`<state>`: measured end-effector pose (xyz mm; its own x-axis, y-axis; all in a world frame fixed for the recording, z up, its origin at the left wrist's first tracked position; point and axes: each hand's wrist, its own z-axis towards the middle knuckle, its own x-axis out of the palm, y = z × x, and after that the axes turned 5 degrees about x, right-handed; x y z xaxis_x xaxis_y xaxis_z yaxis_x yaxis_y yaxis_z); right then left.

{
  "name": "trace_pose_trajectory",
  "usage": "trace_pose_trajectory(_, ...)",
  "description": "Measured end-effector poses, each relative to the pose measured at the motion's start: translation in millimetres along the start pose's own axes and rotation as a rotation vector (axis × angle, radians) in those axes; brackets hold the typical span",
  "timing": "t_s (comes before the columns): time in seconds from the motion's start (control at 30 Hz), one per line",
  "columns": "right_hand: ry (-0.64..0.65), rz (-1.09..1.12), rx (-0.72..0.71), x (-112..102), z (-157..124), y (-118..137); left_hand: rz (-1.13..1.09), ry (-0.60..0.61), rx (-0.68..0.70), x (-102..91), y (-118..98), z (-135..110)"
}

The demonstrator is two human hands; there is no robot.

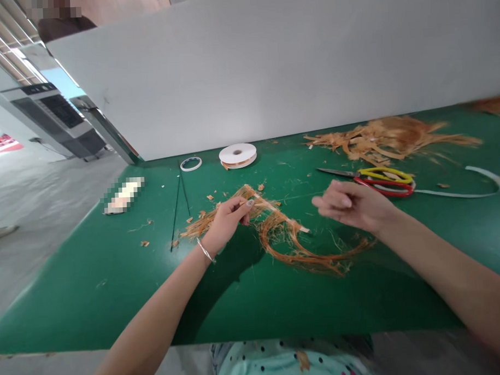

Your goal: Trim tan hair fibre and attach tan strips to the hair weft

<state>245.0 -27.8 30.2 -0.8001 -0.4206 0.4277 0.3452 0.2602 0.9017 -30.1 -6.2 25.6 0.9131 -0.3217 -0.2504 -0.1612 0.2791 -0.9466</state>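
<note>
My left hand point(230, 214), with a bracelet at its wrist, pinches a bundle of orange-brown fibres point(202, 224) near a pale strip point(271, 207) that runs along it. From there a thin pale thread point(295, 197) stretches across to my right hand point(353, 204). That hand is raised with its fingers curled closed on the thread's end. Below and between the hands, a curved hank of the same fibres point(313, 256) lies on the green table. Just behind my right hand lie scissors point(387, 182) with one yellow and one red handle.
Behind stand a white spool point(237, 155) and a tape roll point(190, 164). Thin dark rods point(177, 212) lie at left, near a blurred-out object point(123, 196). A heap of brown fibre point(387, 136) and a white strip point(467, 193) are at right. A pale panel point(278, 66) borders the table.
</note>
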Motion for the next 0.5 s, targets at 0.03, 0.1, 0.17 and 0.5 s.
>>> trace_pose_trajectory(0.03, -0.074, 0.070, -0.073, -1.4, 1.3, 2.2, -0.008, -0.003, -0.007, -0.5, 2.4, 0.4)
trace_pose_trajectory(0.1, -0.191, 0.175, -0.167, -3.2, 3.5, 5.3, -0.023, -0.012, -0.018, -0.8, 5.4, 1.0)
trace_pose_trajectory(0.17, -0.233, 0.245, -0.189, -4.7, 4.3, 7.0, -0.044, -0.018, -0.033, -1.0, 7.0, 1.7)
trace_pose_trajectory(0.5, -0.450, -0.519, -0.268, -17.2, 0.7, 11.0, -0.250, -0.218, -0.127, -14.4, 14.0, 9.1)
